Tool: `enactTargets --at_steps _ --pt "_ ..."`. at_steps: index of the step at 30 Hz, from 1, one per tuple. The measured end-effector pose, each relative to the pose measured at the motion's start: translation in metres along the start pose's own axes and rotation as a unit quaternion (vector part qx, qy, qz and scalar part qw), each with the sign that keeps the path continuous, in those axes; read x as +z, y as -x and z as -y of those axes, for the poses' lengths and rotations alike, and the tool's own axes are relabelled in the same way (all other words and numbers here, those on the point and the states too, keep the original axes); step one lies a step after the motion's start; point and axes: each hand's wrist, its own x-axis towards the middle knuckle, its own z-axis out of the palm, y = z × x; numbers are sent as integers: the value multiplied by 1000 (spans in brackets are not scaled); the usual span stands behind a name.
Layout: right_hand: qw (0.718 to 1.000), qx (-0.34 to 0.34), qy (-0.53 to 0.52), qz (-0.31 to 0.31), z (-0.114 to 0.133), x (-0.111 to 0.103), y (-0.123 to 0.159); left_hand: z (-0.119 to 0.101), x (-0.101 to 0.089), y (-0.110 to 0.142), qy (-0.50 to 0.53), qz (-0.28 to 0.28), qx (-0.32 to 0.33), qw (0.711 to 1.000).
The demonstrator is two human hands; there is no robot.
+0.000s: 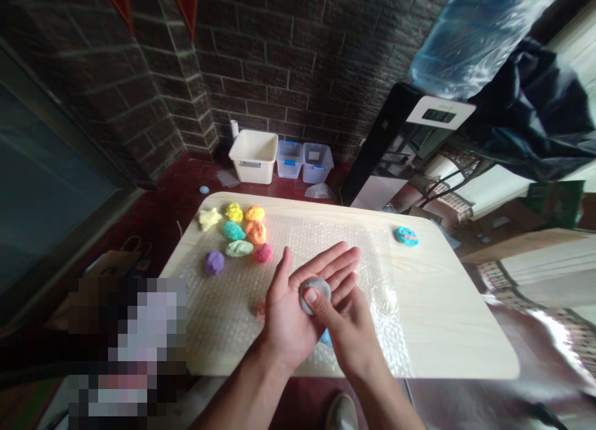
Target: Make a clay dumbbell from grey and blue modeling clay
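My left hand (291, 306) lies palm up over the table, fingers stretched out, with a flattened lump of grey modelling clay (307, 287) on the palm. From the right, my right hand (351, 324) presses its thumb into the clay; its fingers are behind my left hand and mostly hidden. A reddish-brown clay lump (259, 311) shows partly beside my left wrist. Something blue (326, 337) is mostly covered by my hands. At the table's far left sit several clay lumps, among them purple (214, 263), teal (233, 231), orange (256, 232) and crimson (263, 253).
Bubble wrap (218, 300) covers much of the pale wooden table (447, 306). A blue clay piece with a pink streak (406, 236) lies at the right. Behind the table, a cream bin (254, 163) and two clear boxes (289, 160) stand on the floor, left of a water dispenser (379, 144).
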Motion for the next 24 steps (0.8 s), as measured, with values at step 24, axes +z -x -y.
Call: enactTargets --at_steps 24 --pt "997 39 -41 -51 -16 2 3 9 -2 -2 -61 -14 38 997"
